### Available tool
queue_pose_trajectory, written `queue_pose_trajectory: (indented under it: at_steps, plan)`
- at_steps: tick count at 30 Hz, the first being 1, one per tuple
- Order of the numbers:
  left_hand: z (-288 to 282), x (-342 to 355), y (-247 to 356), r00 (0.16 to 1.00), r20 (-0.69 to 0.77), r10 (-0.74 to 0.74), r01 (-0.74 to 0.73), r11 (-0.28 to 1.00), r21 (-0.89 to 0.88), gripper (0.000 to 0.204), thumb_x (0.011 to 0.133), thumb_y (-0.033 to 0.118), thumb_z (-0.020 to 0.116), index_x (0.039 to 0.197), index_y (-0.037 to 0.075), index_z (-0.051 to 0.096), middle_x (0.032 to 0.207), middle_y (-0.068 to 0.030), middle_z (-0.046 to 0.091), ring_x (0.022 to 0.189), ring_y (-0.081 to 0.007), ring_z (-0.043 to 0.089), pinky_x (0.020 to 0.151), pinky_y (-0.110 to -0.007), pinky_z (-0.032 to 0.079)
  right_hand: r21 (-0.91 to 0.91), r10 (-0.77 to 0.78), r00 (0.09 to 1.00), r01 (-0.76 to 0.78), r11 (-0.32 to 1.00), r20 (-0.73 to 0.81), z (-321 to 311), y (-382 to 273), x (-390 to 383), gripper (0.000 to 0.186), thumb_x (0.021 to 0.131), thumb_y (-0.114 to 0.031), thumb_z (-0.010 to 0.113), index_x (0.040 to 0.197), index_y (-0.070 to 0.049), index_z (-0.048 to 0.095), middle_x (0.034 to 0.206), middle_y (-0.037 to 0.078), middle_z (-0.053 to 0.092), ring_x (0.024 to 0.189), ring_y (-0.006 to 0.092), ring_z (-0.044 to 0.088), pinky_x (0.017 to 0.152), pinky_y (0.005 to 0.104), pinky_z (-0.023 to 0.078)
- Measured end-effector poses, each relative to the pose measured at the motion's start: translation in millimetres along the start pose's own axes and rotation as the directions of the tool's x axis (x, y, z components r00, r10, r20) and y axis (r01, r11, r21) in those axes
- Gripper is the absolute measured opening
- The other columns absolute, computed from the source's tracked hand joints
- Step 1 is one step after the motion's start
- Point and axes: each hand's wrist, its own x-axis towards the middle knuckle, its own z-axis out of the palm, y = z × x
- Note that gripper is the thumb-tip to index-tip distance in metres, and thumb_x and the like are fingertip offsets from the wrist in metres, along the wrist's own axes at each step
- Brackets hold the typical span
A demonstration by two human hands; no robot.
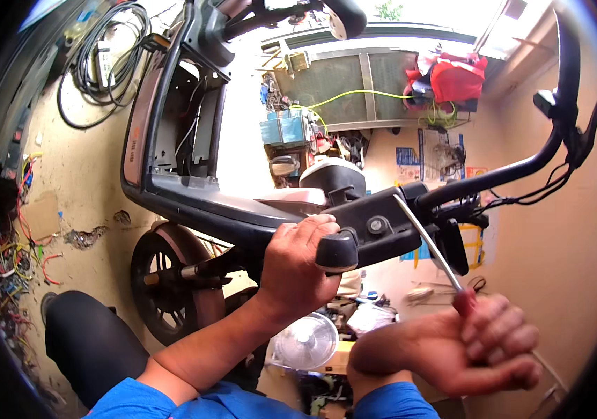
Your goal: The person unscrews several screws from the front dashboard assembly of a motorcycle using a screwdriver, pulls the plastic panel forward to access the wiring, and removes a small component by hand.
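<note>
An electric scooter point(222, 213) with a dark frame stands tilted across the middle of the view. My left hand point(300, 262) is closed on the edge of its black front panel point(361, 222), beside a rounded black lamp-like part point(337, 251). In my right hand point(487, 342) is a screwdriver point(432, 246) with a red handle and a long metal shaft. Its tip meets the upper edge of the panel, close to the base of the handlebar point(504, 174). A round lock-like fitting point(377, 225) sits in the panel, left of the shaft. What the tip bears on is too small to tell.
The scooter's wheel point(166, 283) is at lower left. Coiled black cable point(106, 70) lies at upper left, and loose coloured wires point(16, 265) line the left side. Behind are a blue box point(283, 129) and red cloth point(459, 77). A clear round dish point(307, 341) lies below.
</note>
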Motion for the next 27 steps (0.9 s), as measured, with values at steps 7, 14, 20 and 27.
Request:
queue_pose_trajectory:
  at_steps: [7,14,20,27]
  plan:
    - [-1.3,-0.3,6.4,0.999,0.029,0.02,-0.021,1.0,0.019,0.046,0.071,0.012,0.083,0.114,0.005,0.067,0.116,-0.0137,0.071,0.107,-0.0358,0.072,0.088,-0.047,0.055,0.327,0.193,0.971,-0.139,0.935,-0.139,-87.8,-7.5,-22.6,0.015,0.106,-0.013,0.067,0.117,-0.004,0.064,0.085,0.001,0.04,0.066,0.0105,0.04,0.063,0.0234,0.039]
    - [0.0,-9.6,13.3,0.999,0.049,0.001,-0.003,0.999,0.046,0.055,0.075,0.02,0.097,0.12,0.003,0.07,0.116,-0.0155,0.074,0.109,-0.0361,0.076,0.095,-0.046,0.058,0.624,0.431,0.831,-0.136,0.769,-0.35,-154.3,-0.5,-74.5,0.015,0.103,-0.004,0.069,0.111,-0.001,0.057,0.094,0.005,0.043,0.08,0.0161,0.045,0.079,0.0291,0.043]
    - [-1.3,-40.5,13.8,1.0,-0.026,-0.008,0.012,0.985,0.172,0.057,0.088,0.021,0.092,0.135,0.002,0.066,0.116,-0.0157,0.075,0.106,-0.0279,0.074,0.097,-0.039,0.057,0.801,0.644,0.699,-0.172,0.574,-0.311,-177.2,16.0,-135.1,0.02,0.115,-0.022,0.059,0.114,-0.003,0.054,0.106,0.008,0.051,0.1,0.0208,0.054,0.102,0.0385,0.046]
    - [15.8,-71.3,33.1,0.988,-0.073,-0.139,0.15,0.972,0.179,0.05,0.092,0.011,0.084,0.138,0.001,0.065,0.121,-0.0131,0.075,0.115,-0.0205,0.071,0.104,-0.035,0.053,0.582,0.783,0.52,-0.538,0.61,-0.34,-213.4,28.8,-222.2,0.044,0.117,-0.048,0.05,0.129,-0.007,0.064,0.129,0.016,0.073,0.101,0.0217,0.063,0.098,0.0382,0.054]
